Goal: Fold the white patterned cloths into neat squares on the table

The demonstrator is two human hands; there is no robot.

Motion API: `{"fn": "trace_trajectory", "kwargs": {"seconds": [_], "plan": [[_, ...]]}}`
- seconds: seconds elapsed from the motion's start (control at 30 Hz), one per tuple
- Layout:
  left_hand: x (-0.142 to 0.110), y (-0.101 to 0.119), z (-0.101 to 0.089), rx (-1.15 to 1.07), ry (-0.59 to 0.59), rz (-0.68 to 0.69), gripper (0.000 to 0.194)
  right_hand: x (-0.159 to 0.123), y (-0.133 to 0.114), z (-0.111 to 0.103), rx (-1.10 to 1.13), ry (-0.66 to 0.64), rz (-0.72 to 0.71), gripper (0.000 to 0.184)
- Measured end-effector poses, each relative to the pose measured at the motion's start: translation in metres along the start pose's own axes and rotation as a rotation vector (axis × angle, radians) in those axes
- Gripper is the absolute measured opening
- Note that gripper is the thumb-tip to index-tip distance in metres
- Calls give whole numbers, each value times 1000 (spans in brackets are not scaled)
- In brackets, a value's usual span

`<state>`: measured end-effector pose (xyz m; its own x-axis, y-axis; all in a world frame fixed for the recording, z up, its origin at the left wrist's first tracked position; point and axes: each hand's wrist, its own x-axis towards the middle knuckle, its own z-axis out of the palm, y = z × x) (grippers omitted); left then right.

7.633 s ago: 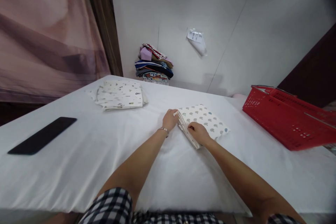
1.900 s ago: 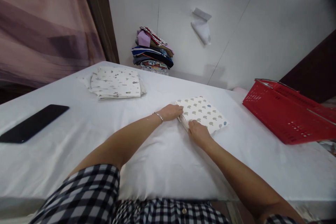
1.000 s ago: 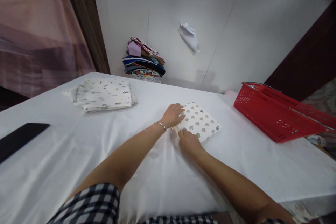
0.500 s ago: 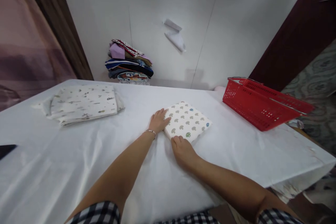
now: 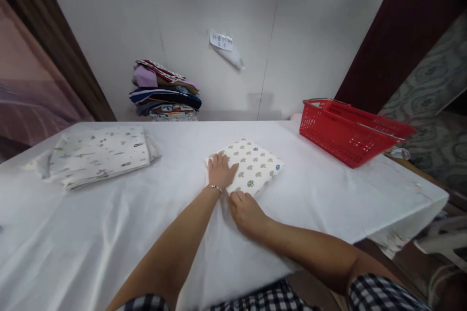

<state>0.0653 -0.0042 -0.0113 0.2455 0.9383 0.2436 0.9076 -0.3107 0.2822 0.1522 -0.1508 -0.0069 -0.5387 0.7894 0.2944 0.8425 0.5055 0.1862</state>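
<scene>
A folded white cloth (image 5: 255, 160) printed with small mushrooms lies at an angle on the white-covered table, one corner towards me. Flat on its left part rests my left hand (image 5: 221, 171), fingers spread and a bracelet at the wrist. At the near corner my right hand (image 5: 246, 211) has its fingers curled over the cloth's edge, gripping it. The thumb of that hand is hidden.
To the left lies a larger folded white cloth (image 5: 105, 153) with a plant print. A red plastic basket (image 5: 350, 136) stands at the right. A stack of coloured fabrics (image 5: 166, 92) is by the wall, below a paper note (image 5: 221, 41).
My left hand has moved from the cloth's left edge further onto its top. My right hand keeps its grip at the near corner. The camera view has shifted a little.
</scene>
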Motion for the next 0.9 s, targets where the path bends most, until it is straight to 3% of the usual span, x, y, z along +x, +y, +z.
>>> {"fn": "trace_trajectory", "kwargs": {"seconds": [0.2,0.3,0.37,0.43,0.53,0.63,0.73,0.9], "plan": [[0,-4,3,2,62,32,68,-10,25,-30,365,97,-48,18],[-1,-3,1,6,64,52,66,8,60,-41,423,226,44,26],[-2,-4,0,5,76,63,65,20,89,-36,377,249,171,31],[-4,-5,0,-2,79,57,64,24,117,-22,286,126,387,42],[-5,-6,0,-17,63,34,64,17,144,6,236,-186,626,51],[-6,-7,0,-29,60,28,64,7,153,24,211,-269,657,57],[-6,-7,0,-49,51,17,63,8,155,24,231,-316,648,57],[-7,-7,2,-51,68,11,62,54,158,16,233,-279,596,55]]}}
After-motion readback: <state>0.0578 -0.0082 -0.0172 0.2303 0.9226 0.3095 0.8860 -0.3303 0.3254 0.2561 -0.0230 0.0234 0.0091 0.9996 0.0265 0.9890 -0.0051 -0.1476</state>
